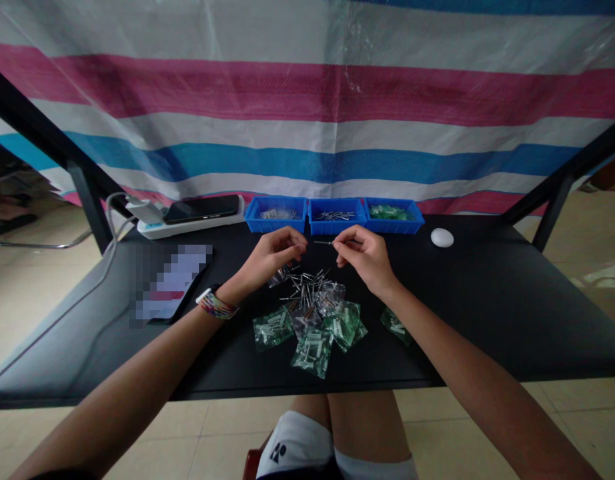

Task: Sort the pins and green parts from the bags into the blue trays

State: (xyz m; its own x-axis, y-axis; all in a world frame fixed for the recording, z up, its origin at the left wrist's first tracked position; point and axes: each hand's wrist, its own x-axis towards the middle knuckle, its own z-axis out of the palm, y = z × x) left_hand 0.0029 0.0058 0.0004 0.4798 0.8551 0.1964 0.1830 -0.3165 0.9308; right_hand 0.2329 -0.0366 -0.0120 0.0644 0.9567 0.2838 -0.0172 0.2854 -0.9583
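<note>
My right hand [363, 257] pinches a thin rivet-like metal pin [322, 242] between thumb and fingertips; its free end points left. Facing it, my left hand [279, 252] has its fingers curled in with the thumb pressed against them. Whatever it may hold is hidden. Below both hands lies a loose pile of similar metal pins [307, 288]. Nearer to me are clear bags [330, 298] with small parts and green-tinted bags [313, 350] with small pale pieces. Another green bag [396, 327] lies beside my right forearm, partly covered by it.
Behind my hands stand three blue bins: a left one [251, 217] with pale parts, a middle one [336, 227] with metal pins, a right one [395, 227] with green bags. A white power strip [187, 227] carries a phone [202, 209]. A white mouse [442, 238] lies right.
</note>
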